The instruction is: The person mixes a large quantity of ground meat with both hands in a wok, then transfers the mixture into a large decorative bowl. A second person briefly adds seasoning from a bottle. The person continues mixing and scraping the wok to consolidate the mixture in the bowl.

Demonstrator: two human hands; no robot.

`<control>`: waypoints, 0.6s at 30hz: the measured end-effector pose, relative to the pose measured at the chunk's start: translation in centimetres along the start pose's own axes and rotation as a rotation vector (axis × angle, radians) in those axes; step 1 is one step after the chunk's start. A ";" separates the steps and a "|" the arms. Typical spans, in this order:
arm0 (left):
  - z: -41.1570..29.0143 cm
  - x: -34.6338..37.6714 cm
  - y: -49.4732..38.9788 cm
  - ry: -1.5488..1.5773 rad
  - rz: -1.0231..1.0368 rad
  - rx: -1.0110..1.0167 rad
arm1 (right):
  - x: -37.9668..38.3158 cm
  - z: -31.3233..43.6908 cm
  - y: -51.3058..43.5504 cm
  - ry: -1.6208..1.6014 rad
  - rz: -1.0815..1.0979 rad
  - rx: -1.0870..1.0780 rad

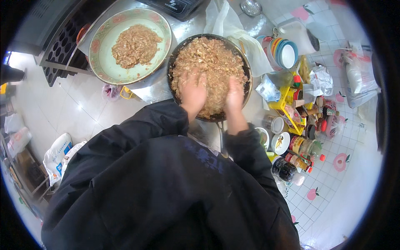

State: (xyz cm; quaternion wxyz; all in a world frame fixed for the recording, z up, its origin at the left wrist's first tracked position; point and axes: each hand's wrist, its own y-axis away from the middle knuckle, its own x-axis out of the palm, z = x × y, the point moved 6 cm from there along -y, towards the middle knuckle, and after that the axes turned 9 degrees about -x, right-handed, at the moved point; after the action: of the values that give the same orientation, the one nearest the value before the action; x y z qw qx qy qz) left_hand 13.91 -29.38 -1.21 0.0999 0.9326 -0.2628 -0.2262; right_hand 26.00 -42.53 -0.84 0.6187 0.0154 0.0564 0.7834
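Observation:
A black frying pan (215, 119) sits in front of me, its handle (222, 137) pointing back toward my body. A thick layer of minced meat mixture (212, 56) fills it almost to the rim. My left hand (194, 89) lies on the left part of the mixture with fingers spread, fingertips pressed in. On the right side, my right hand (234, 95) reaches into the same mixture; it is blurred and its fingertips are partly hidden. Left of the pan, a large flower-rimmed basin (104, 64) holds a smaller mound of mince (136, 47).
The metal worktop (153, 89) carries a plastic bag (225, 25) behind the pan and a perforated ladle (251, 7). Stacked bowls (287, 54), a yellow basket (289, 115), a small white bowl (280, 142) and several bottles, including a dark one (282, 168), crowd the right side.

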 end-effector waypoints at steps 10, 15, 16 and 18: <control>-2.9 2.0 -0.4 1.035 0.415 -0.386 | 5.9 1.7 1.5 -0.850 0.075 0.436; -10.4 -3.0 0.4 0.767 0.250 0.114 | 6.8 9.4 1.2 -0.824 0.169 0.138; -12.5 -4.9 0.6 0.581 0.147 0.309 | 7.9 11.4 1.4 -0.877 0.258 0.106; -14.8 -7.9 -0.2 0.692 0.144 0.366 | 9.8 14.8 1.2 -0.862 0.260 0.030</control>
State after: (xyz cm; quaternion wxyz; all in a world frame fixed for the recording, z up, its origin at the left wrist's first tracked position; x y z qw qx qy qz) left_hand 15.00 -23.99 14.69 0.0305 0.9353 -0.3143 0.1597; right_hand 23.95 -32.24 13.50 0.4820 0.3561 -0.1976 0.7758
